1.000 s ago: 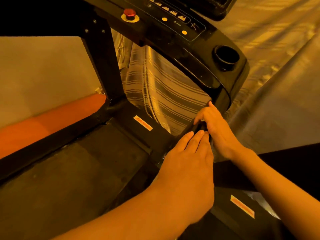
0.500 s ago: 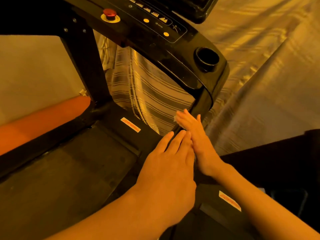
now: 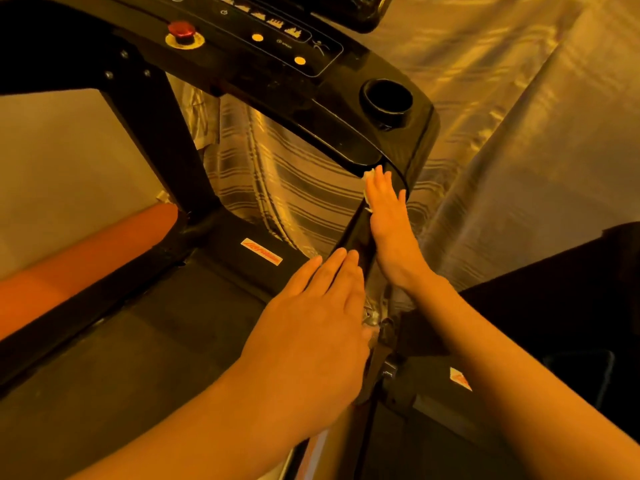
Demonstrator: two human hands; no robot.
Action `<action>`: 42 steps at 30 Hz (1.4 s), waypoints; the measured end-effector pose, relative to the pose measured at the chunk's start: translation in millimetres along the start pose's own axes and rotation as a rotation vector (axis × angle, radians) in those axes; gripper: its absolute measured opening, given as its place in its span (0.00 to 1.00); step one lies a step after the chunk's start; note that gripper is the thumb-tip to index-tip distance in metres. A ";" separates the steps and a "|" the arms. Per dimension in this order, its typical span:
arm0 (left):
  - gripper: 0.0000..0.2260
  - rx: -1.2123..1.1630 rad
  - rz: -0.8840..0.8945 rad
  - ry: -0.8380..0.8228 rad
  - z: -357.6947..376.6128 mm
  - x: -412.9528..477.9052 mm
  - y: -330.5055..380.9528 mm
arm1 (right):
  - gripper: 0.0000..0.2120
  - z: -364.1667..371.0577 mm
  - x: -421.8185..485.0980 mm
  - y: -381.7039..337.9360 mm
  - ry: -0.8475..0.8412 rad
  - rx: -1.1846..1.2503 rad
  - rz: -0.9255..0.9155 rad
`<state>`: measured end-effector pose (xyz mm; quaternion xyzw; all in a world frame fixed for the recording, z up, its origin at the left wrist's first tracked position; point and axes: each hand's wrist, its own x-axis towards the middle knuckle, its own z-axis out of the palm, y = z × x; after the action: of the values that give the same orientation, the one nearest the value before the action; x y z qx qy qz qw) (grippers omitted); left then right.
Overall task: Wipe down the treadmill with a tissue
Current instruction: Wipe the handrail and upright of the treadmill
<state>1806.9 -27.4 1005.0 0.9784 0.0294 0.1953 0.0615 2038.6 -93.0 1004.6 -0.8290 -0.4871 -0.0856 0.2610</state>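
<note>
One camera covers this, worn on the person's head. It faces forward and steeply down over the treadmill (image 3: pixel 156 140), close in by its right post (image 3: pixel 353 237). Both forearms enter from the bottom edge, and the left hand (image 3: pixel 311 327) and right hand (image 3: pixel 388 220) sit mid-frame, very near the lens. The wide angle bends the edges. The console (image 3: pixel 277 46) slants across the top, the belt (image 3: pixel 121 375) lies lower left, and a striped curtain (image 3: pixel 519 133) fills the right.
</note>
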 end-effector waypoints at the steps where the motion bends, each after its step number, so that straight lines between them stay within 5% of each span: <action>1: 0.29 0.000 0.004 -0.013 3.9 0.8 -1.5 | 0.41 1.9 -4.7 -11.3 0.023 0.042 0.013; 5: 0.29 0.023 0.020 0.001 7.5 1.5 1.0 | 0.25 19.9 -74.8 -44.3 -0.029 0.208 -0.142; 8: 0.30 0.061 0.006 0.005 6.8 1.8 -1.0 | 0.25 9.9 -40.0 -15.2 -0.019 0.108 -0.133; 11: 0.32 0.100 0.002 -0.061 -0.9 2.3 -1.7 | 0.37 -4.7 20.9 21.3 0.050 0.003 0.022; 16: 0.29 0.105 0.006 -0.076 2.0 3.7 -1.0 | 0.22 27.2 -32.6 -21.0 0.098 0.137 -0.065; 21: 0.29 0.111 -0.005 -0.076 3.1 1.2 -2.4 | 0.34 18.4 -21.3 -0.9 0.086 0.119 -0.025; 25: 0.29 0.150 -0.004 -0.091 1.0 1.9 -3.2 | 0.28 26.5 13.1 14.7 0.206 0.241 0.149; 33: 0.35 0.078 -0.079 -0.342 -27.1 9.7 7.6 | 0.26 62.2 -31.5 0.3 0.400 0.494 0.055; 42: 0.31 0.205 -0.054 -0.427 -31.9 38.7 10.0 | 0.37 70.0 -39.6 -7.7 0.471 0.601 -0.025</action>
<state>1830.6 -30.7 1050.3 0.9975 0.0616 -0.0217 -0.0280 2003.9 -84.1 932.2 -0.6670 -0.4274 -0.1303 0.5963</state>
